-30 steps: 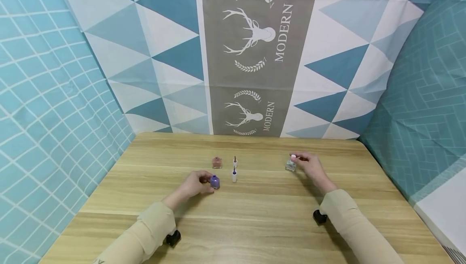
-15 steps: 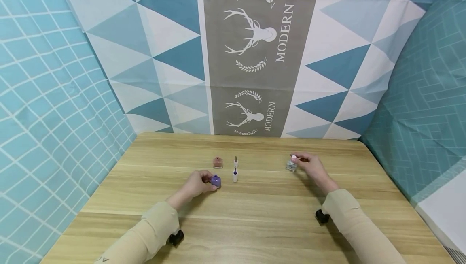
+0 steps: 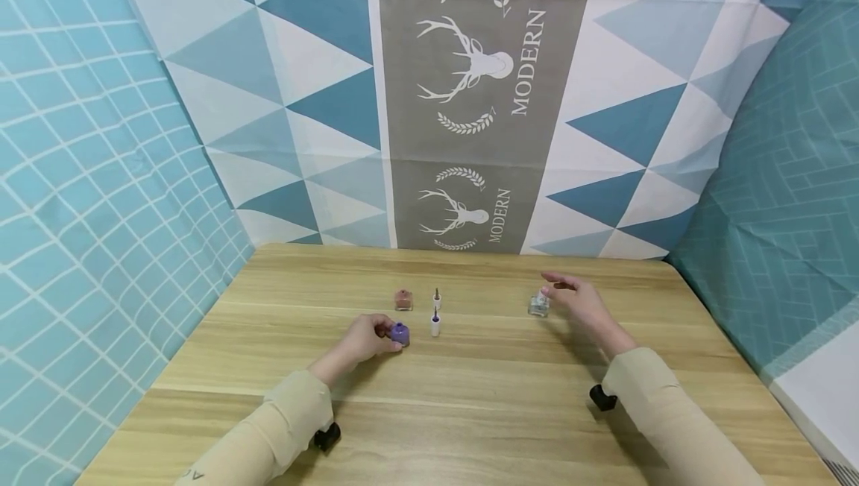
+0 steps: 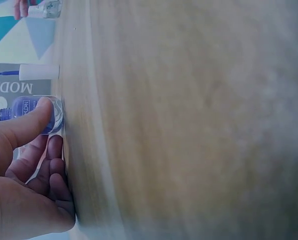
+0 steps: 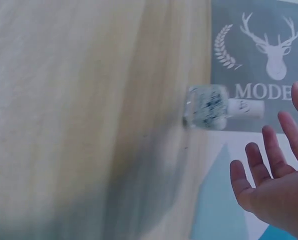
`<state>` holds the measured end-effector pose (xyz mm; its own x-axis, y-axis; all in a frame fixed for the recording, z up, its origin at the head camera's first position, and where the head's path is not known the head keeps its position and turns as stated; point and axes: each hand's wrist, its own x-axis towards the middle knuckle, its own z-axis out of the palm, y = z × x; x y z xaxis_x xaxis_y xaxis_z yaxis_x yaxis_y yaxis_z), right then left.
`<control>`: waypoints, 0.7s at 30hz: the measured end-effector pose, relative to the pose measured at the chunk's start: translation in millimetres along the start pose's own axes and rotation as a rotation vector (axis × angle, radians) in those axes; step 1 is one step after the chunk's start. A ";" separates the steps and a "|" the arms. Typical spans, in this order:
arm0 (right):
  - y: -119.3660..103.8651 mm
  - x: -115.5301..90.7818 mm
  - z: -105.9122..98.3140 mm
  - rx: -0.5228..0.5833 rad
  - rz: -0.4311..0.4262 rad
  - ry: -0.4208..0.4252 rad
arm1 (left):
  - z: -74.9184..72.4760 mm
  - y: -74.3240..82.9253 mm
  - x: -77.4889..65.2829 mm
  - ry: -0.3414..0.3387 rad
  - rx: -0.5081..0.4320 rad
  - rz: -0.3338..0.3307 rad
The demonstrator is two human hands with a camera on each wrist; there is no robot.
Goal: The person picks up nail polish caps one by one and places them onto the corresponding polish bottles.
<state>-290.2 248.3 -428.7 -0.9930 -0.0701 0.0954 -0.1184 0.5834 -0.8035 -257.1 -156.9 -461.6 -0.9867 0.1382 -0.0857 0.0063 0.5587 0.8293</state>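
My left hand (image 3: 365, 338) pinches an uncapped purple nail polish bottle (image 3: 400, 334) that stands on the table; in the left wrist view the thumb lies across the bottle's side. Just right of it, a white cap (image 3: 435, 326) stands with its purple brush pointing up. Behind that is another upturned cap (image 3: 437, 301) with a brownish brush. An open pinkish-brown nail polish bottle (image 3: 403, 301) stands farther back. On the right, my right hand (image 3: 580, 303) is beside a capped clear nail polish bottle (image 5: 208, 106) with dark flecks; in the right wrist view its spread fingers are apart from the white cap.
The wooden table (image 3: 483, 411) reaches back to a patterned cloth (image 3: 463, 98) with deer heads. A blue checked cloth (image 3: 87, 173) hangs at the left, a teal one (image 3: 792, 195) at the right. Black wrist devices hang under both sleeves.
My right hand has let go of the clear bottle's cap and drawn slightly away, its fingers opening. The left hand keeps its hold on the purple bottle. The head view has shifted slightly.
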 end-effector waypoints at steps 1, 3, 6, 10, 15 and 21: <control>-3.4 -1.0 -1.2 -0.004 -0.008 0.005 | 0.2 0.1 -0.1 0.000 -0.003 0.003; -9.3 -2.4 -3.1 0.020 -0.022 0.002 | 0.7 0.0 0.0 0.003 -0.005 0.007; -17.2 -4.4 -4.3 0.056 -0.032 -0.013 | 1.8 -1.6 -0.2 -0.002 -0.008 0.010; -26.8 -5.5 -2.1 0.091 -0.051 -0.025 | 2.7 -3.1 -0.5 -0.010 -0.005 0.013; -38.4 -5.2 5.4 0.148 -0.083 -0.024 | 1.8 -2.2 -0.3 -0.017 0.002 0.012; -55.1 -10.0 18.2 0.230 -0.127 -0.035 | 1.4 -0.4 0.7 -0.015 0.007 0.001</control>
<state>-273.7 202.2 -396.1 -0.9690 -0.1615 0.1869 -0.2350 0.3695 -0.8990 -257.5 -155.9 -462.7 -0.9841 0.1511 -0.0933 0.0083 0.5641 0.8257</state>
